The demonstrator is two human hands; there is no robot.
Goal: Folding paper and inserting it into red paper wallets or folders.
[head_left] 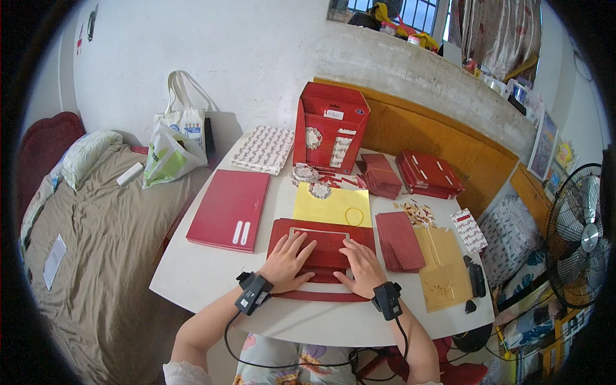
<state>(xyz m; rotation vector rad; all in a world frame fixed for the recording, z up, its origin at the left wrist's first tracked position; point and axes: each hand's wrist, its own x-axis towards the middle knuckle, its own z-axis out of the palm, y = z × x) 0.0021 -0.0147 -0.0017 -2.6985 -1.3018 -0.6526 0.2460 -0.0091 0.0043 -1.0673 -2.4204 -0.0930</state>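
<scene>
In front of me lies a dark red flat cardboard piece point(328, 248) with a pale rectangular outline near its upper part. My left hand point(290, 260) rests palm down on its left side, fingers spread. On the opposite side my right hand point(363, 264) lies flat with its fingers stretched out. Both thumbs point inward near the lower part of the cardboard. Below the hands a curved red strip point(324, 296) runs along the near side. A yellow sheet point(327, 206) sits just beyond the cardboard. Each wrist wears a black strapped device with a cable.
A flat red stack point(226, 206) lies at left, by a patterned white stack point(263, 149). An upright red display box point(331, 128) stands behind. At right are dark red cards point(399, 241), a tan sheet point(444, 273) and folded red pieces point(428, 173). A fan point(581, 236) stands beside the table.
</scene>
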